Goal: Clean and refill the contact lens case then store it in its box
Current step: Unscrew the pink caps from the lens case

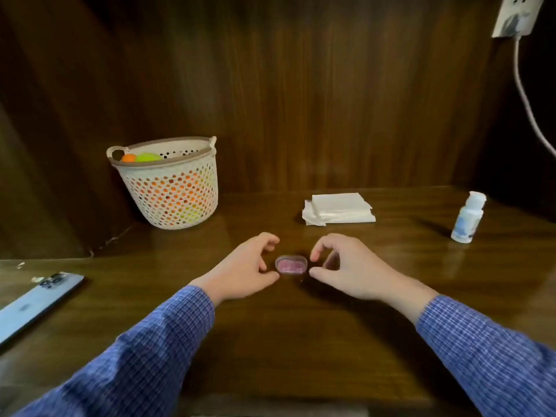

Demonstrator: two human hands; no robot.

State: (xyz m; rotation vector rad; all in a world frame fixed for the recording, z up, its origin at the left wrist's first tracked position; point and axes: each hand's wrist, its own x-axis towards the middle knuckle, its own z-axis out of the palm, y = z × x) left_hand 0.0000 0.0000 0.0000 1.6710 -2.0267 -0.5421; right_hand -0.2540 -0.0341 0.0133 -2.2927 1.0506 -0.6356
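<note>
A small oval box (291, 265) with a clear shell and pink inside lies on the dark wooden desk (301, 341), in the middle. My left hand (243, 270) rests just left of it, fingers curled and apart, thumb tip close to the box's left end. My right hand (346, 267) hovers just right of it, thumb and forefinger spread around the box's right end. Neither hand clearly grips it. A white solution bottle (467, 217) with a cap stands upright at the far right. The lens case itself is not separately visible.
A stack of white tissues (338, 208) lies behind the box. A perforated basket (168, 183) holding coloured balls stands at the back left. A blue phone (33, 302) lies face down at the left edge. A socket and cable (523, 94) hang at the right.
</note>
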